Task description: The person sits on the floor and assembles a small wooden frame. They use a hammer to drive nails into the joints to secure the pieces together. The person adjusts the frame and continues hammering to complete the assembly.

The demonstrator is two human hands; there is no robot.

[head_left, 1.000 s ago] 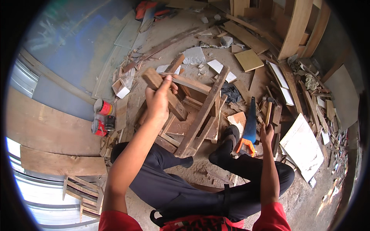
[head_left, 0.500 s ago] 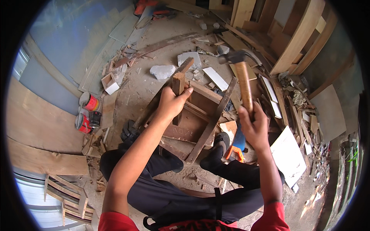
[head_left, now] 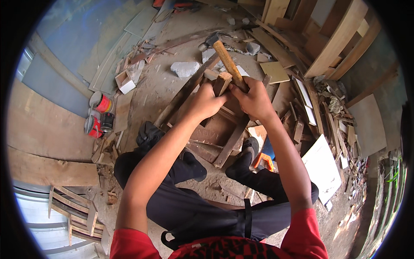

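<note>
My right hand (head_left: 254, 100) is closed round the wooden handle of a hammer (head_left: 227, 59), which slants up and left; its dark head is at the far end, beyond the frame's top. My left hand (head_left: 206, 102) grips the upright post of a wooden frame (head_left: 172, 105), just below its rough cut end. Both hands are close together, the right thumb near the left fingertips. The frame lies on the ground between my feet, its brown inner panel partly showing under my hands. Whether the left fingers also hold a nail is hidden.
Pale stone chunks (head_left: 184, 69) lie beyond the frame. Paint cans (head_left: 101, 103) and a small white box (head_left: 125, 82) are at left. By my right foot is an orange-handled tool (head_left: 264, 162). Scrap wood and a white board (head_left: 322, 168) cover the right; planks (head_left: 340, 39) lean behind.
My right hand has brought the hammer left and inward from its raised position, to beside my left hand and the post. The nail visible by my left thumb before is now hidden.
</note>
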